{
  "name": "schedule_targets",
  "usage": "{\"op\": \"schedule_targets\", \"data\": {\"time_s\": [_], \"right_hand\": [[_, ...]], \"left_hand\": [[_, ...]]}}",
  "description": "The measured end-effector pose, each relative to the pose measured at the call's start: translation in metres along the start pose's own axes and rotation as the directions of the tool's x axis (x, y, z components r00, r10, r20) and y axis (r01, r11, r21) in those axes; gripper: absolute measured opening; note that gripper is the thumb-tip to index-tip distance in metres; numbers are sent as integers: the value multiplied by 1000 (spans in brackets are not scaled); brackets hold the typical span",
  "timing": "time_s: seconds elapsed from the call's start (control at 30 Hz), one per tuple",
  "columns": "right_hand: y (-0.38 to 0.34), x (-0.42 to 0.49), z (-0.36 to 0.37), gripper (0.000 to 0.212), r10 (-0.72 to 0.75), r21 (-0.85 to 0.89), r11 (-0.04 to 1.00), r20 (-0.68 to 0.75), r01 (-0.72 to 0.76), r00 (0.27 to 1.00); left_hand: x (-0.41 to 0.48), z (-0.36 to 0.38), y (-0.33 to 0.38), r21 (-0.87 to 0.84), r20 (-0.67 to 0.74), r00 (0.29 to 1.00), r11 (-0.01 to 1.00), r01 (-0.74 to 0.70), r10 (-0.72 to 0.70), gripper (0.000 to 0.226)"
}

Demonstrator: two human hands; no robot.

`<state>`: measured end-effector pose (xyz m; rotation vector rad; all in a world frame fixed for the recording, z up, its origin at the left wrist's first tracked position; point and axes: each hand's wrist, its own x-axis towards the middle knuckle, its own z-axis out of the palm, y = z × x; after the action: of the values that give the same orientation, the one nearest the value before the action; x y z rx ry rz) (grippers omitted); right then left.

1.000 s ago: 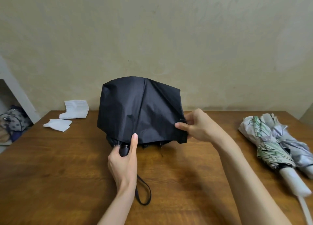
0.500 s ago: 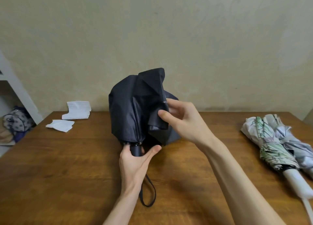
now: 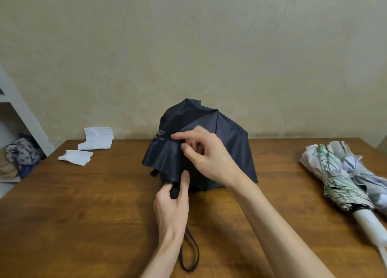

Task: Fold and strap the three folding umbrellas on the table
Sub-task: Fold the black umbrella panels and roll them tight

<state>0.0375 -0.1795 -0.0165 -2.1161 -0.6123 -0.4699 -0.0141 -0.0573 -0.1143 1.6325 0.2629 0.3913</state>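
A black folding umbrella (image 3: 228,139) stands loosely collapsed over the middle of the wooden table (image 3: 83,214), its canopy bunched and unstrapped. My left hand (image 3: 172,204) grips its black handle just under the canopy, thumb up against the fabric. The wrist loop (image 3: 189,252) trails toward me below that hand. My right hand (image 3: 206,155) pinches a pleat of the canopy on the front side. At the right edge lie a white and green patterned umbrella (image 3: 335,179) with a white handle and a pale grey umbrella (image 3: 364,173), both gathered.
Two stacks of white paper (image 3: 95,140) lie at the back left of the table. A white shelf (image 3: 18,112) with bags (image 3: 19,154) stands left of the table. A beige wall rises right behind the table.
The canopy has turned and spread wider to the right. My right hand moved from the canopy's upper fold to a pleat on its front. My left hand keeps hold of the handle.
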Motion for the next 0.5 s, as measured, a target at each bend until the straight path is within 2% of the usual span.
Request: {"op": "schedule_targets", "data": {"time_s": [0.07,0.13,0.2,0.23,0.33,0.43,0.5], "right_hand": [[4,0,-3,25,-6,5,1000,-241,8,970],[5,6,-8,41,36,34,999,-382,-25,923],[8,17,-15,54,37,13,999,-398,-35,917],[9,23,-20,49,24,-31,999,-379,-39,925],[9,43,-30,8,50,-60,996,-288,-71,956],[8,55,-33,21,111,-65,989,-262,-132,959],[10,63,-34,19,145,-112,977,-272,-181,951]], "left_hand": [[0,-1,-1,-5,4,1000,1000,9,-9,59],[0,-1,-1,4,8,1000,1000,5,-5,60],[-2,-2,0,19,22,1000,1000,-12,12,58],[-4,-1,2,27,31,999,999,-27,27,56],[-8,-1,7,39,57,995,996,-86,83,50],[-10,-1,7,73,71,983,982,-172,167,48],[-11,-1,6,110,75,970,965,-238,231,49]]}}
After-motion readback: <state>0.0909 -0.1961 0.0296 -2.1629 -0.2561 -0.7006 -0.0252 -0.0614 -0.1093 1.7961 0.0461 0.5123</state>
